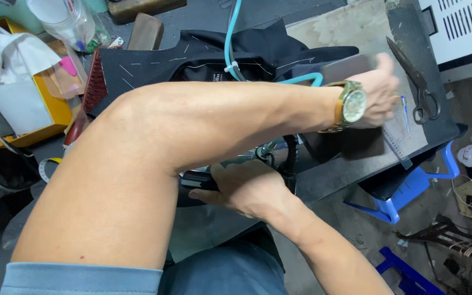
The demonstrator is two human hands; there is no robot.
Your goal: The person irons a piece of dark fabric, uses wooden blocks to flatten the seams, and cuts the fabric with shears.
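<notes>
Yellow box (50, 106): open, at the left edge of the worktop (356, 24); white paper spills from it
Dark garment (203, 60): spread on the worktop, white stitch marks across it; small dark label near its collar
Right hand (247, 188): fingers closed around a black iron (271, 158)
Left hand (378, 93): crossed over to the right, fingers curled on a dark flat piece (356, 145); gold wristwatch (350, 104)
Scissors (416, 82): on the worktop, just right of the left hand

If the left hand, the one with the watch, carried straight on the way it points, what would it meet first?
Likely the black scissors lying just beyond the left hand on the table; depth is unclear.
</notes>
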